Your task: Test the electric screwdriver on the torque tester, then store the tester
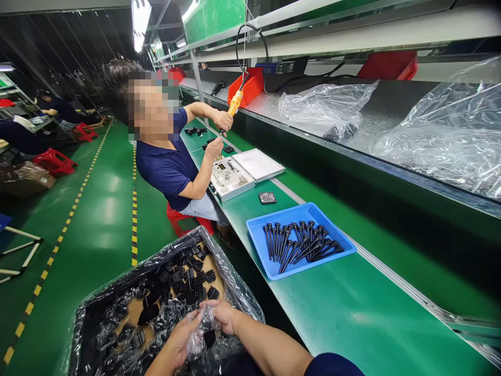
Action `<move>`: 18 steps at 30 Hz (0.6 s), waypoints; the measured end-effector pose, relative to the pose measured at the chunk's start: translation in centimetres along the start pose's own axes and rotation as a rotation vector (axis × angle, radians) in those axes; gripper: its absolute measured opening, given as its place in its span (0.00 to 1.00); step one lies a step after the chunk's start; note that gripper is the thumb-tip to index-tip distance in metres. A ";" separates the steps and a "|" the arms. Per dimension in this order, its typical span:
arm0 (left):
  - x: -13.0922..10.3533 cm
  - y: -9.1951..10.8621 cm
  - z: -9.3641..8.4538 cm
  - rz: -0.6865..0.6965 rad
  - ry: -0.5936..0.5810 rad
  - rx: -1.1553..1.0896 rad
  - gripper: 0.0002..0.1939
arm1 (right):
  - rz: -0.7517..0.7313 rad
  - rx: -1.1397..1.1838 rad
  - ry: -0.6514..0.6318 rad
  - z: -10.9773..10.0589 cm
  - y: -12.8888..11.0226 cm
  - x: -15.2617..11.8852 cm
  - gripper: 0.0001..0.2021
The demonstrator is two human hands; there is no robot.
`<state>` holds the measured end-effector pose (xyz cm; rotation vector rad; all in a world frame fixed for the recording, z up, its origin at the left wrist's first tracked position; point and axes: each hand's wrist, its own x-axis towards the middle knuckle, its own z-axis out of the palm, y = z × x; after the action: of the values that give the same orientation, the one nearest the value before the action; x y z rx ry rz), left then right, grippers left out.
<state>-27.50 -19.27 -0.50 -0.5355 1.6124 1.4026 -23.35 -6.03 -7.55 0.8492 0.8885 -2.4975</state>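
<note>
Both of my hands reach into a cardboard box (84, 318) lined with clear plastic and holding several small black plastic parts (191, 279). My left hand (180, 339) and my right hand (221, 316) pinch a small clear plastic bag (199, 334) between them, just above the box's near right corner. A black part (210, 338) lies under the bag.
A blue tray (263, 245) of several black long screws sits on the green workbench (352, 308) to my right. Farther along, a seated co-worker in a blue shirt (166, 167) uses an orange electric screwdriver (235, 103) over a white tray (258, 164). Plastic bags (324, 107) lie on the upper shelf.
</note>
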 end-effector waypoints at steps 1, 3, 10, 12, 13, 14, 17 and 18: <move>0.0 -0.1 -0.1 -0.013 -0.021 0.001 0.26 | -0.015 -0.027 0.003 0.1 0.0 -0.1 0.15; 0.0 -0.4 -0.3 -0.006 -0.074 -0.013 0.29 | -0.015 -0.047 -0.016 0.1 -0.1 -0.3 0.18; 0.7 -0.4 -0.5 0.092 -0.106 -0.049 0.31 | -0.009 0.060 0.091 -0.3 0.7 0.8 0.15; 1.0 -0.5 -0.3 0.150 -0.060 -0.030 0.31 | -0.028 0.085 0.175 -0.4 1.2 1.3 0.12; 1.2 -0.7 -0.3 0.177 -0.022 -0.023 0.31 | -0.037 0.100 0.208 -0.5 1.4 1.5 0.12; 1.4 -0.9 -0.3 0.201 0.019 -0.020 0.31 | -0.044 0.110 0.233 -0.6 1.5 1.5 0.11; 2.3 -1.7 -0.4 0.238 0.108 -0.031 0.33 | 0.003 0.114 0.185 -0.9 1.5 1.0 0.03; 2.6 -1.9 -0.6 0.246 0.122 -0.036 0.34 | 0.045 0.099 0.123 -1.0 1.5 0.8 0.03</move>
<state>-27.45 -19.70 -3.77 -0.4634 1.8018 1.6085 -22.76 -6.62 -9.33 1.0528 0.7799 -2.4896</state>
